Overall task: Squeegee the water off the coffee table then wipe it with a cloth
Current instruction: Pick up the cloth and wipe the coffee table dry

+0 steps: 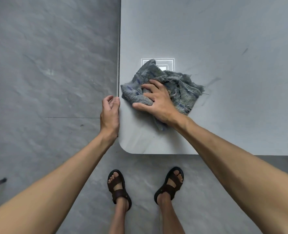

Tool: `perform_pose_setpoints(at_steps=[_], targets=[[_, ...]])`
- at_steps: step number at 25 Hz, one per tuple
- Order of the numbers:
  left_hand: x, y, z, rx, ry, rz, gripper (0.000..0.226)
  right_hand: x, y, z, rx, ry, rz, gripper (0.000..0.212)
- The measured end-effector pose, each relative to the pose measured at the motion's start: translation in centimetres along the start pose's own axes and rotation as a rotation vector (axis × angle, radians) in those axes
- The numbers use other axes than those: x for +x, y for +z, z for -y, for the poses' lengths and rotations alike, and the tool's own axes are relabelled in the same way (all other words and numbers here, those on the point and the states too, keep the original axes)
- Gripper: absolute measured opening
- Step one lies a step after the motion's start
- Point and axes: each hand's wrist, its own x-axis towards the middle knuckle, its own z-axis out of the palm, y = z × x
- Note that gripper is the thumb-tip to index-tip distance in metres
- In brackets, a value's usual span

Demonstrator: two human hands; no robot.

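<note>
Head view, looking straight down.

- Table (224, 48): pale grey top with a rounded near-left corner. It filled the upper right of the view. A bright square reflection (167, 62) sat on the top just beyond the cloth.
- Cloth (183, 88): grey-blue, frayed and crumpled. It lay on the table near the left edge, a little in from the near-left corner. Its left end was bunched into a fold and its right side was spread flatter.
- Right hand (156, 100): palm down on the left half of the cloth. Fingers were spread and slightly bent, pressing the cloth onto the top, not closed round it. The thumb tip lay on the bare top just beside the cloth's near fold.
- Left hand (110, 114): alongside the table's left edge, just left of the cloth. Fingers were loosely curled with nothing in them. The hand's side lay close against the edge; actual contact could not be confirmed.
- Floor (47, 56): darker grey stone-look tiles, left of and below the table.
- Sandals (118, 186): dark brown, strapped, one on each foot. Both stood on the floor just short of the near edge of the table.
- Water on the top: could not tell from this view.
</note>
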Motion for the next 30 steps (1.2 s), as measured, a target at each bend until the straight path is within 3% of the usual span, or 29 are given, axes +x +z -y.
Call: perform_pose_setpoints(at_steps=[4,11,13,16,19,22,26,30], targets=[[-0.5,-0.5,0.7,0.073,0.025,-0.006,0.049,-0.9,2.4,1.9,-0.114,-0.205,0.149,0.050],[-3.8,-1.1,2.1,0.536,0.227,0.054,0.049,-3.8,1.7,0.5,-0.333,-0.544,0.338,0.043],[-4.9,0.0,2.4,0.656,0.264,0.102,0.051,-4.9,0.8,-0.2,-0.288,-0.536,0.338,0.044],[-5.6,1.7,2.0,0.683,0.256,0.076,0.048,-5.8,0.4,-0.7,-0.230,-0.440,0.257,0.071],[-5.1,1.8,1.5,0.622,0.222,-0.043,0.039,-6.0,1.3,-0.1,-0.264,-0.145,0.047,0.085],[-4.7,0.9,1.1,0.493,0.200,-0.148,0.037,-5.7,2.7,0.7,-0.453,0.071,0.017,0.091],[-5.2,1.0,1.0,0.587,0.243,-0.112,0.036,-5.9,2.2,-0.1,-0.517,-0.096,0.025,0.071],[-6.4,3.0,1.1,0.757,0.363,0.067,0.046,-6.7,-1.1,-3.4,-0.524,-0.325,0.183,0.061]])
